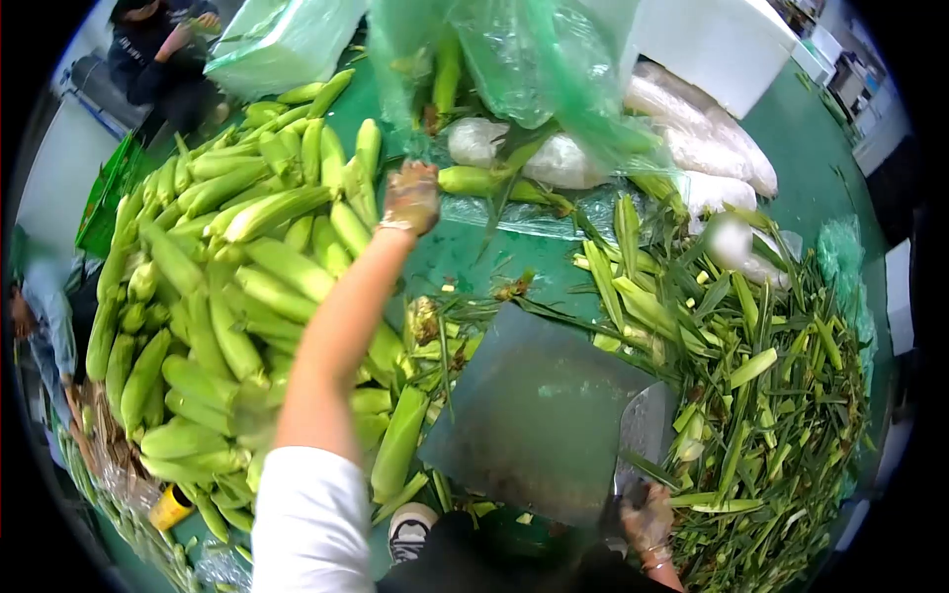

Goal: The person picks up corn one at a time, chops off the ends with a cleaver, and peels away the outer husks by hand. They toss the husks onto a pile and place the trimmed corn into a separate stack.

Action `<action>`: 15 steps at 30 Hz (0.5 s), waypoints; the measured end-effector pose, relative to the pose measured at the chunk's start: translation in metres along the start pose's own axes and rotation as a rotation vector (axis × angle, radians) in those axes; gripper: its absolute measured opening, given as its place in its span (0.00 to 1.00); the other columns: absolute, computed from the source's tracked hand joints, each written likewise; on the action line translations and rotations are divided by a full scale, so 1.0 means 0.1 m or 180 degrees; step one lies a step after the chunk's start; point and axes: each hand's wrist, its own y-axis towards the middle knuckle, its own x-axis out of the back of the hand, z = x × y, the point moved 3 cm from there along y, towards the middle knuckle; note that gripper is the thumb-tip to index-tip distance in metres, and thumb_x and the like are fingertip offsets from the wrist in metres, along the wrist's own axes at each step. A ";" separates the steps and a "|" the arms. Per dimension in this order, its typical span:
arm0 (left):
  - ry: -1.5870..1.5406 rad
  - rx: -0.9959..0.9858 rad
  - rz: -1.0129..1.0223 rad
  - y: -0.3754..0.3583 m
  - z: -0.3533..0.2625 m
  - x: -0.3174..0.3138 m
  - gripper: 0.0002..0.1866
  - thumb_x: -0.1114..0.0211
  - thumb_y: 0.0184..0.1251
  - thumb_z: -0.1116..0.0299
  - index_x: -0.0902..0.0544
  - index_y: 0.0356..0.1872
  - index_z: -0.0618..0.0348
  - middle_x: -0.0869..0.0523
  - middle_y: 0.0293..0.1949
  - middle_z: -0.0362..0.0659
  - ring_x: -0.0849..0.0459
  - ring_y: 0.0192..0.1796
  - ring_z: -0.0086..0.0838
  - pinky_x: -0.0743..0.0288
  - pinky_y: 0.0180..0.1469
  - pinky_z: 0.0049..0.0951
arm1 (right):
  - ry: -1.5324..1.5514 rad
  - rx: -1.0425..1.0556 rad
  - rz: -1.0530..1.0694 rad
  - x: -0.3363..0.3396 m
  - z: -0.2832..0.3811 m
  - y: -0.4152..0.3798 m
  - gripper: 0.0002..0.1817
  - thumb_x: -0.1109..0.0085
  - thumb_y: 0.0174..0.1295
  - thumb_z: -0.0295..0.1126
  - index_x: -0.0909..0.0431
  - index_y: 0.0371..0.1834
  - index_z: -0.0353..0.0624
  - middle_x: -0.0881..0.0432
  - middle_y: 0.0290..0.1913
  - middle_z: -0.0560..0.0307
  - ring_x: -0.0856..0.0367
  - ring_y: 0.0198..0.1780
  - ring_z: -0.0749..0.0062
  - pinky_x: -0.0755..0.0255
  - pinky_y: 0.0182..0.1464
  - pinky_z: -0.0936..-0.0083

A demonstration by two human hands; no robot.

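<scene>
My left hand [410, 198], in a thin clear glove, reaches far forward between the corn pile and the green plastic bag [534, 59]. Its fingers look curled under; what they hold, if anything, is hidden. Just right of it lies an ear of corn [474, 181] in its husk. Low on the right, my right hand [647, 524], also gloved, is closed around a cleaver [645, 435]. The wide blade rests along the right edge of a dark square board [539, 415]. A large pile of green corn ears [237, 277] fills the left side.
Cut husks and leaves [761, 425] are heaped right of the board. White wrapped bundles [707, 138] and a white foam box [722, 49] stand at the back right. A green crate [109, 193] is at left. One person [158, 49] is at upper left, another [49, 316] at far left.
</scene>
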 end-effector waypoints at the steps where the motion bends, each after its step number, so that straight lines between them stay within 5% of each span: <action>1: -0.0021 -0.0079 0.0001 0.17 -0.10 -0.22 0.18 0.52 0.65 0.68 0.22 0.53 0.57 0.22 0.55 0.52 0.26 0.61 0.42 0.32 0.58 0.45 | -0.0261 0.0052 0.0269 -0.13 0.01 -0.10 0.29 0.29 0.44 0.41 0.28 0.48 0.41 0.23 0.42 0.43 0.22 0.47 0.46 0.26 0.48 0.58; 7: -0.0173 0.0830 0.0791 0.67 -0.33 -0.90 0.19 0.54 0.72 0.61 0.24 0.60 0.49 0.24 0.60 0.50 0.26 0.62 0.46 0.27 0.58 0.44 | -0.0192 -0.0192 0.0445 -0.35 -0.01 -0.23 0.28 0.28 0.42 0.45 0.28 0.43 0.42 0.22 0.37 0.45 0.21 0.39 0.43 0.26 0.41 0.55; 10: -0.0070 0.0262 0.0654 0.20 -0.39 -0.51 0.26 0.35 0.59 0.55 0.24 0.58 0.49 0.23 0.53 0.58 0.22 0.56 0.50 0.24 0.54 0.43 | -0.0029 -0.0136 0.0300 -0.25 0.04 -0.12 0.24 0.30 0.43 0.40 0.28 0.40 0.41 0.22 0.35 0.45 0.21 0.36 0.44 0.26 0.40 0.56; 12: -0.0906 0.0281 0.0805 -0.16 -0.40 -0.51 0.37 0.21 0.40 0.56 0.24 0.55 0.54 0.23 0.50 0.60 0.22 0.55 0.53 0.25 0.55 0.46 | 0.0822 -0.0945 0.0170 -0.19 -0.07 -0.14 0.20 0.34 0.45 0.36 0.28 0.39 0.39 0.21 0.34 0.43 0.21 0.36 0.44 0.28 0.38 0.56; 14: -0.2177 0.0759 0.1560 -0.65 -0.45 -0.28 0.36 0.26 0.44 0.60 0.27 0.58 0.57 0.29 0.62 0.62 0.27 0.61 0.59 0.31 0.63 0.45 | 0.0399 -0.1017 0.0084 -0.01 -0.13 -0.17 0.16 0.38 0.48 0.31 0.27 0.40 0.39 0.21 0.34 0.44 0.20 0.37 0.51 0.27 0.43 0.58; 15: -0.2160 0.0756 0.1599 -0.75 -0.46 -0.25 0.36 0.26 0.44 0.60 0.27 0.58 0.57 0.29 0.62 0.62 0.27 0.61 0.59 0.31 0.63 0.45 | 0.1761 -0.1098 -0.0105 -0.06 -0.20 -0.26 0.18 0.34 0.52 0.40 0.26 0.41 0.43 0.19 0.38 0.48 0.21 0.43 0.57 0.27 0.47 0.62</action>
